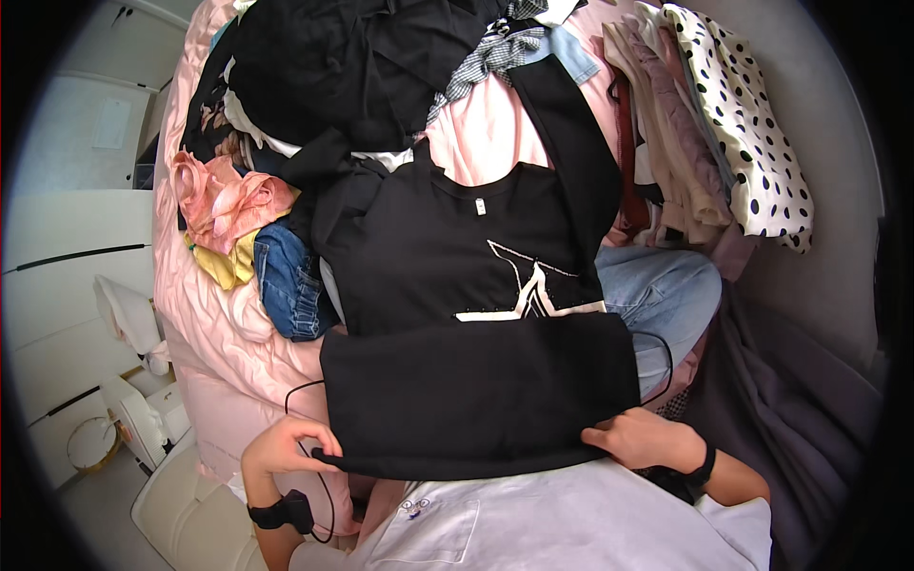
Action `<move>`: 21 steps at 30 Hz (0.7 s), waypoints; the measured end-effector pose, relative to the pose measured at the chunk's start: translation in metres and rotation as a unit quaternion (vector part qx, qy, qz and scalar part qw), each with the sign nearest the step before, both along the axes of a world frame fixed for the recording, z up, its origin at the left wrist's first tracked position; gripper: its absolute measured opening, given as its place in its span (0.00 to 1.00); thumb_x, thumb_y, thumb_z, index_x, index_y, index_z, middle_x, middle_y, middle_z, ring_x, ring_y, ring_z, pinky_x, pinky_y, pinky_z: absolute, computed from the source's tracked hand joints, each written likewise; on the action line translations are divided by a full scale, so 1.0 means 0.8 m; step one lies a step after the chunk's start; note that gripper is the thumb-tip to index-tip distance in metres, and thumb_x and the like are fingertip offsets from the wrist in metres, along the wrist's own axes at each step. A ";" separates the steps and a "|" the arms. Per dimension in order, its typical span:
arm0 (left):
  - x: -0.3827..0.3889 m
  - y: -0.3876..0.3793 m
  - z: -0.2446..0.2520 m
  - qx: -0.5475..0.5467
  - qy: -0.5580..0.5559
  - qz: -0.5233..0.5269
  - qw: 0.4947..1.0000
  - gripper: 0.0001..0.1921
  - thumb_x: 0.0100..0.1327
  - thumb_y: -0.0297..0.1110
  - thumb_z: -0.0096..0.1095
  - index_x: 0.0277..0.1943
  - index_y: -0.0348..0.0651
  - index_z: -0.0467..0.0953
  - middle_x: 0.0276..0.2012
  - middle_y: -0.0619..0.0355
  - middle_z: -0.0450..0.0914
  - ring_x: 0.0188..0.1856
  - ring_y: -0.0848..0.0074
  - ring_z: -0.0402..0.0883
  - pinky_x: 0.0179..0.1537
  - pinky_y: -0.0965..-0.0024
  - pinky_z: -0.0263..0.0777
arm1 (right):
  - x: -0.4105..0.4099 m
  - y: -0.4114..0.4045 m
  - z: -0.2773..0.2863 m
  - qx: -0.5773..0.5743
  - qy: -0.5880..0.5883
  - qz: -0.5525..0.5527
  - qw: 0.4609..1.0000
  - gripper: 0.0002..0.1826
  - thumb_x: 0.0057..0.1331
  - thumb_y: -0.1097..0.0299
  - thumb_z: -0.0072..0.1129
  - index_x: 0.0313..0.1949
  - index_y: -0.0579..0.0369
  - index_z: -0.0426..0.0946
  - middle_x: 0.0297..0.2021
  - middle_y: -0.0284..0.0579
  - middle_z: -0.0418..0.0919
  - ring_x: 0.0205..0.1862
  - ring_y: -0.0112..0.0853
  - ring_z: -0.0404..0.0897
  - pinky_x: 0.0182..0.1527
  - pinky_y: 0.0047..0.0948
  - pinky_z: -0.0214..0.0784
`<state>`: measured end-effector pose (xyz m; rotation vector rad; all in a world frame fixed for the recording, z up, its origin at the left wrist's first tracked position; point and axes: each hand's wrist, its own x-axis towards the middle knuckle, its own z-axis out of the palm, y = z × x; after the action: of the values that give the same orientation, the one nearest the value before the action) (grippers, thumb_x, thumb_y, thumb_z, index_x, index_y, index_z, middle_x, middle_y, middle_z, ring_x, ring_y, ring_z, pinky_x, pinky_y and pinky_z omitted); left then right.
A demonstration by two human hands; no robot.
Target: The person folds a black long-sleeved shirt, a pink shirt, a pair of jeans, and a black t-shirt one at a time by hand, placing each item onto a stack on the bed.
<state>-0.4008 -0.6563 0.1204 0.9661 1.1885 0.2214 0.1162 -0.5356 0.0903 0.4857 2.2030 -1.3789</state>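
A black long-sleeved top point(428, 264) with a white star print lies across my lap, its neckline and small white label at the far end. Its lower part is turned up over the body, covering the lower half of the star. My left hand point(291, 446) pinches the near left corner of the cloth between thumb and fingers. At the near right corner, my right hand point(643, 439) grips the same edge. One sleeve stretches away from me on the right; the other lies bunched on the left. Both wrists wear black bands with a thin cable.
A heap of black clothes point(328, 64) lies at the far side of the pink bedding point(214, 357). Left are a pink garment point(228, 196), a yellow cloth point(225, 268) and blue denim point(285, 282). Folded clothes, one polka-dotted point(750, 135), stand far right. A white chair point(193, 507) is lower left.
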 end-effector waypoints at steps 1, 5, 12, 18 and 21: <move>0.004 -0.007 -0.010 -0.047 0.008 -0.048 0.998 0.12 0.52 0.21 0.79 0.33 0.36 0.78 0.37 0.55 0.87 0.40 0.75 0.84 0.47 0.71 0.76 | 0.001 -0.012 -0.012 0.000 0.000 0.001 1.000 0.14 0.61 0.70 0.56 0.46 0.60 0.74 0.33 0.53 0.84 0.36 0.48 0.86 0.35 0.43 0.79; 0.032 -0.014 -0.064 -0.104 -0.043 -0.125 0.986 0.20 0.56 0.33 0.81 0.48 0.38 0.80 0.46 0.57 0.85 0.46 0.75 0.82 0.49 0.71 0.76 | 0.002 -0.007 -0.038 -0.104 0.006 0.089 0.991 0.24 0.63 0.58 0.63 0.52 0.61 0.72 0.41 0.59 0.82 0.44 0.55 0.84 0.46 0.49 0.78; 0.031 0.105 -0.044 0.145 0.084 -0.140 0.976 0.24 0.55 0.40 0.82 0.50 0.40 0.79 0.46 0.55 0.84 0.49 0.73 0.84 0.52 0.68 0.76 | -0.086 0.304 -0.081 0.203 0.165 -0.288 0.921 0.20 0.59 0.63 0.71 0.47 0.59 0.76 0.33 0.49 0.84 0.34 0.43 0.85 0.39 0.40 0.77; 0.113 0.238 -0.054 0.189 0.117 -0.016 0.975 0.12 0.65 0.33 0.71 0.45 0.36 0.79 0.39 0.57 0.85 0.40 0.76 0.85 0.45 0.72 0.77 | -0.081 0.500 -0.264 0.327 0.062 -0.568 0.753 0.48 0.54 0.49 0.77 0.63 0.73 0.66 0.58 0.66 0.77 0.61 0.49 0.78 0.63 0.40 0.69; 0.143 0.269 -0.069 0.215 0.109 -0.057 0.969 0.14 0.66 0.35 0.71 0.47 0.35 0.78 0.40 0.56 0.85 0.41 0.75 0.85 0.44 0.72 0.78 | -0.080 0.507 -0.295 0.326 0.162 -0.581 0.728 0.31 0.57 0.55 0.75 0.53 0.66 0.78 0.52 0.57 0.81 0.53 0.40 0.81 0.55 0.37 0.72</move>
<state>-0.2860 -0.4411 0.0655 1.4645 1.3072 0.2951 0.0521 -0.1298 -0.1459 2.3557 2.7179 -1.0902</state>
